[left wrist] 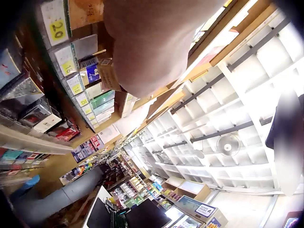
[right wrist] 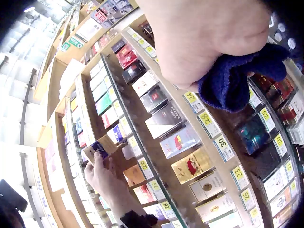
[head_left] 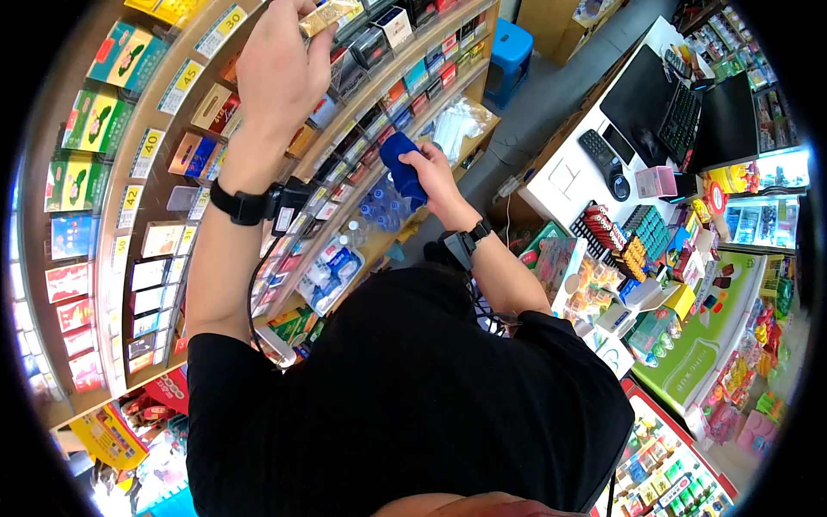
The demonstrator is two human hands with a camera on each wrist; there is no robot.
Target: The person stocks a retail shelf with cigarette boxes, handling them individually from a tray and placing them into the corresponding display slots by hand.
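Note:
My left hand (head_left: 284, 77) is raised at the upper shelf and pinches a small gold cigarette pack (head_left: 330, 15) between thumb and fingers. In the right wrist view that pack (right wrist: 102, 148) shows a dark blue patch on its face, in front of a row of other packs. My right hand (head_left: 435, 183) grips a bunched dark blue cloth (head_left: 402, 165) lower down, in front of the shelves. The cloth (right wrist: 225, 78) hangs folded below my knuckles in the right wrist view, overlapping the price labels there.
Tiered shelves (head_left: 164, 155) of cigarette packs with price labels (head_left: 181, 86) curve along the left. Water bottles (head_left: 379, 207) stand low beneath them. A white counter (head_left: 560, 172) with keyboard and goods lies right, and a blue stool (head_left: 510, 56) stands behind.

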